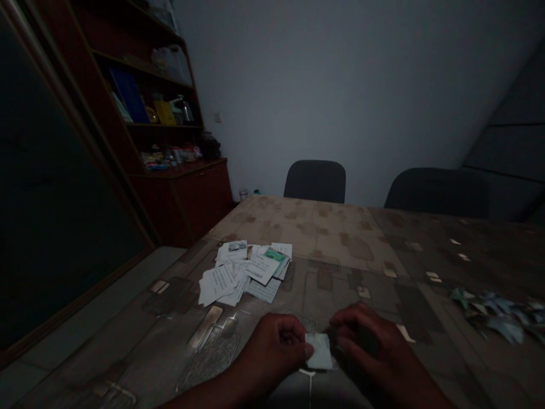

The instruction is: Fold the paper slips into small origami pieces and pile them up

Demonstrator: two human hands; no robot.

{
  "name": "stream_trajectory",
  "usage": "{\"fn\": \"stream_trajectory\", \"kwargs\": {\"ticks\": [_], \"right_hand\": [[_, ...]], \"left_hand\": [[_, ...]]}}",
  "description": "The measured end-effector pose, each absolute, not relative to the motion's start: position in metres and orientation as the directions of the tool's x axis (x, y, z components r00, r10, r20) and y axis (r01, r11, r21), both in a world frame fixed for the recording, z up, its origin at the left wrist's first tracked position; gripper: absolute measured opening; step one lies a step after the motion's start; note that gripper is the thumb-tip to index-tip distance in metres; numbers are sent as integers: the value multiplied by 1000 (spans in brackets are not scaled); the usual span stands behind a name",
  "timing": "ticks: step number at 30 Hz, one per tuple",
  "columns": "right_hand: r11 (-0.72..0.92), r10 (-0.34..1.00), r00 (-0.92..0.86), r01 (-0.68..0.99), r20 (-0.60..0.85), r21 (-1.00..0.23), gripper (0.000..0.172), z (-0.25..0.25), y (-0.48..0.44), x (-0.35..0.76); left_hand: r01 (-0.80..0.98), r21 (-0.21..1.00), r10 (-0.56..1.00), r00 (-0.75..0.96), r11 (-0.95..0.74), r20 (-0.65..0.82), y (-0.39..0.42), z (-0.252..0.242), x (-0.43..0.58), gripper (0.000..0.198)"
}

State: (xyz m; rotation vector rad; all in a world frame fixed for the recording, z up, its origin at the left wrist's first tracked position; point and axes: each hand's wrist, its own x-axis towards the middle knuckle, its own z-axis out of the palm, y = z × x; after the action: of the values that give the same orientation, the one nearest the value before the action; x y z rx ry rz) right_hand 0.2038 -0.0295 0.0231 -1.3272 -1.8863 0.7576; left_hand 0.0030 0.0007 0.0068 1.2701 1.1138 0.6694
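A small pale piece of paper (319, 352) lies low over the table, close in front of me. My left hand (279, 343) is closed on its left side, with the thumb on top of the sheet and the other fingers curled. At the right edge of the paper, my right hand (366, 338) has its fingers bent inward, thumb and forefinger close together; the fingertips are dark and slightly blurred there. Beyond my left hand lies a loose, overlapping pile of printed paper pieces (223, 282), one bearing a green picture (276, 257).
The table (340, 238) has a patterned cover. A heap of folded paper pieces (502, 318) lies at the right. Two grey chairs (315, 179) (438, 190) stand on the far side against the wall. A wooden shelf unit (187, 193) with several items is at left. The room is dim.
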Motion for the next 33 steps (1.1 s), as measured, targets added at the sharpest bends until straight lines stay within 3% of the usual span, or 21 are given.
{"fn": "stream_trajectory", "kwargs": {"ticks": [4,7,10,13,17,20,23,25,30,33], "right_hand": [[686,728,-552,568,408,-455,15,27,-27,211],[782,614,-636,572,467,-248,17,19,-25,208],[813,556,-667,562,496,-155,13,10,-22,207],[825,544,-702,547,460,-141,10,6,-21,207],[809,580,-727,569,369,-150,23,3,-23,205],[766,642,-713,592,282,-250,18,0,-24,205],[735,672,-703,596,233,-323,11,-1,-25,207],[718,683,-701,592,205,-366,10,1,-25,208],[658,725,-678,632,120,-410,7,10,-27,208],[651,724,-681,623,111,-434,10,14,-29,208]], "left_hand": [[192,952,883,366,238,-295,2,4,0,18],[232,941,866,383,246,-321,3,-1,1,15],[256,945,855,425,202,-298,1,-2,4,13],[374,923,856,445,88,-262,-4,2,6,20],[607,758,842,518,-238,-151,-9,2,2,30],[513,625,721,683,-588,117,-5,-8,-9,23],[401,503,559,801,-766,214,4,-14,-22,18],[302,462,442,867,-834,232,9,-12,-29,16],[168,467,305,923,-868,235,11,0,-42,35],[238,477,360,915,-846,183,10,-1,-45,39]]}}
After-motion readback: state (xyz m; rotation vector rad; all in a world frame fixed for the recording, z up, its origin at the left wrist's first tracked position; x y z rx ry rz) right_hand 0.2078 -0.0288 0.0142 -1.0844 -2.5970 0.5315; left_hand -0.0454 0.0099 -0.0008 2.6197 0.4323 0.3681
